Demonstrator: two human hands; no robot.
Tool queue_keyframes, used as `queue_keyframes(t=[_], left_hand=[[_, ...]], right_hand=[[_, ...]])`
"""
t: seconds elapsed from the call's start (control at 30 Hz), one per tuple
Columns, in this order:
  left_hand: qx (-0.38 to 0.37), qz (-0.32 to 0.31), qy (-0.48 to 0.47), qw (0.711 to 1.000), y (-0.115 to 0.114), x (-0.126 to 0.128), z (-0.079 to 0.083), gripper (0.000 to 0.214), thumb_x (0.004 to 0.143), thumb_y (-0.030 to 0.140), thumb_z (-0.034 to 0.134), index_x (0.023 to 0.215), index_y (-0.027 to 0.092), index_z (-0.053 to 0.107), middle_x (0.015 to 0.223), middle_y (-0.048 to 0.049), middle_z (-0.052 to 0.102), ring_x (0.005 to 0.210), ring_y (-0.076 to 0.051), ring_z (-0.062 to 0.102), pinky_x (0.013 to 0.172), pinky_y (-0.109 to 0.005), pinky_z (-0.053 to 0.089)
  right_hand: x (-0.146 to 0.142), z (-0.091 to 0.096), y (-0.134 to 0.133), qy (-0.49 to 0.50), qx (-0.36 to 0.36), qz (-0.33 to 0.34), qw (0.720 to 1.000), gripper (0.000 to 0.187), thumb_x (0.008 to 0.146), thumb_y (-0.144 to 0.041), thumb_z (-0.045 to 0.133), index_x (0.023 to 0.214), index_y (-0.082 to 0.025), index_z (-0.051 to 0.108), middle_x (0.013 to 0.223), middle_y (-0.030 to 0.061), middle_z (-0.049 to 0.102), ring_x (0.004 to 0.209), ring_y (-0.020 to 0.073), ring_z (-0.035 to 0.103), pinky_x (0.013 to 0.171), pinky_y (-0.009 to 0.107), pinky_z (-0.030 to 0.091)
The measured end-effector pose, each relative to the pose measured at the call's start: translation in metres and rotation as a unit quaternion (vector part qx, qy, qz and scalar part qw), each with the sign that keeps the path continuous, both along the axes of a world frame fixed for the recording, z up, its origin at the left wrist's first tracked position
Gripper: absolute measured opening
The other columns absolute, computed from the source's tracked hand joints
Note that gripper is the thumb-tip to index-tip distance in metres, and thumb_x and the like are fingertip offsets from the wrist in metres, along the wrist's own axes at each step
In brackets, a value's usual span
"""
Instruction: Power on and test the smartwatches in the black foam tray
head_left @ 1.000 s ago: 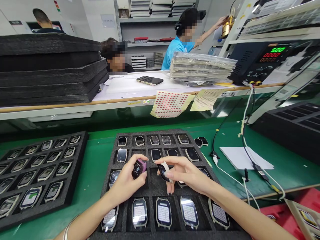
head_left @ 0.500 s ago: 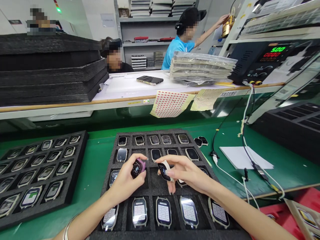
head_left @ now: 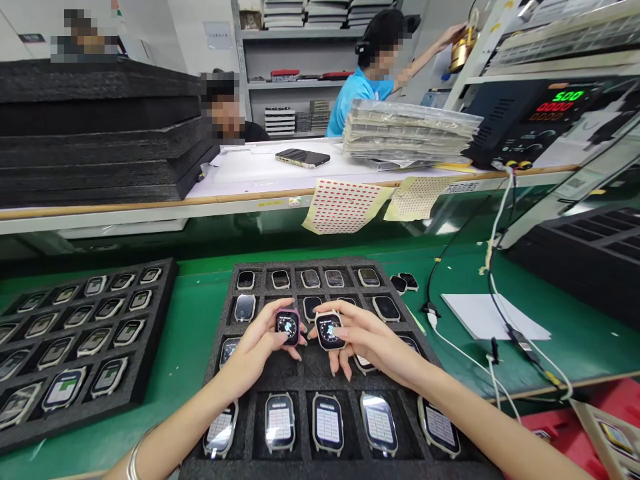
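Observation:
Over the middle of a black foam tray (head_left: 300, 383), my left hand (head_left: 260, 337) grips a purple-cased smartwatch (head_left: 287, 327) without a strap. Close beside it, my right hand (head_left: 363, 333) pinches a smartwatch with a pale case (head_left: 330, 331). Both screens are lit with a dial and face up toward me. Strapless watches fill many of the tray's pockets, and a front-row watch (head_left: 327, 423) shows a white list on its screen. My hands hide part of the middle rows.
A second foam tray of watches (head_left: 165, 280) lies at left. Two dark watch pieces (head_left: 404, 283), white paper (head_left: 495, 317) and cables (head_left: 465, 353) are at right. Above stand a shelf with a phone (head_left: 303, 158), stacked trays (head_left: 410, 133) and a power supply (head_left: 535, 123). Co-workers are beyond.
Both watches have been turned from a tilted angle so their screens face me. My hands have come slightly closer together, still holding them.

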State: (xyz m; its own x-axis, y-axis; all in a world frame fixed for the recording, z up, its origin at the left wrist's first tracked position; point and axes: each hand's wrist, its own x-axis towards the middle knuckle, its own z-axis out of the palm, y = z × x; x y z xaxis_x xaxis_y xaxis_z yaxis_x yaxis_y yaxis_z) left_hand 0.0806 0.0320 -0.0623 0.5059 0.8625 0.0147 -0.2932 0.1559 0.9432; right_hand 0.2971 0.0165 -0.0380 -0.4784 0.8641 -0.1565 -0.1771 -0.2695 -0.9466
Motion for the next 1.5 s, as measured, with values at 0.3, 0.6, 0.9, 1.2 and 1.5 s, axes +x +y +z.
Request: queue_keyframes(t=[0.3,0.6,0.9,1.2,1.5], left_hand=[[0.013,-0.027,0.019,0.999,0.0001,-0.0016,0.0010,0.043,0.085,0.019,0.046,0.128,0.019,0.044,0.101,-0.0095,0.059,0.091,-0.023,0.059,0.074,-0.037,0.052],[0.033,-0.019,0.022,0.999,-0.0008,-0.0017,0.0012,0.038,0.087,0.021,0.048,0.125,0.020,0.047,0.102,-0.0085,0.059,0.091,-0.021,0.058,0.074,-0.035,0.054],[0.038,-0.004,0.025,0.999,-0.0002,-0.0018,0.0019,0.041,0.085,0.020,0.050,0.125,0.019,0.045,0.100,-0.0092,0.061,0.092,-0.023,0.059,0.073,-0.035,0.054],[0.037,0.013,0.013,0.999,0.0007,-0.0004,0.0070,0.037,0.086,0.022,0.054,0.122,0.017,0.045,0.102,-0.0102,0.062,0.091,-0.022,0.062,0.070,-0.033,0.056],[0.025,0.013,0.025,0.999,0.0018,0.0002,0.0081,0.025,0.086,0.027,0.058,0.107,0.015,0.051,0.087,-0.0062,0.062,0.082,-0.020,0.065,0.061,-0.029,0.057]], right_hand=[[0.0020,-0.0024,0.0005,-0.009,0.021,-0.014,1.000,0.048,0.086,-0.028,0.060,0.130,-0.018,0.044,0.097,0.0114,0.068,0.061,0.0205,0.070,0.046,0.025,0.054],[0.0013,-0.0037,0.0004,-0.023,0.040,-0.004,0.999,0.052,0.088,-0.036,0.060,0.132,-0.016,0.042,0.100,0.0144,0.068,0.060,0.0200,0.070,0.046,0.025,0.054],[-0.0035,-0.0020,-0.0061,-0.069,0.081,0.012,0.994,0.069,0.079,-0.028,0.071,0.137,-0.021,0.033,0.106,0.0099,0.062,0.071,0.0177,0.069,0.057,0.026,0.056],[0.0038,-0.0029,-0.0017,-0.428,0.338,0.069,0.835,0.052,0.074,-0.028,0.076,0.121,-0.021,0.055,0.114,0.0096,0.055,0.106,0.0285,0.053,0.092,0.042,0.044],[0.0031,0.0003,-0.0016,-0.408,0.351,0.076,0.839,0.038,0.089,-0.038,0.061,0.124,-0.025,0.055,0.115,0.0057,0.052,0.107,0.0207,0.052,0.094,0.032,0.042]])
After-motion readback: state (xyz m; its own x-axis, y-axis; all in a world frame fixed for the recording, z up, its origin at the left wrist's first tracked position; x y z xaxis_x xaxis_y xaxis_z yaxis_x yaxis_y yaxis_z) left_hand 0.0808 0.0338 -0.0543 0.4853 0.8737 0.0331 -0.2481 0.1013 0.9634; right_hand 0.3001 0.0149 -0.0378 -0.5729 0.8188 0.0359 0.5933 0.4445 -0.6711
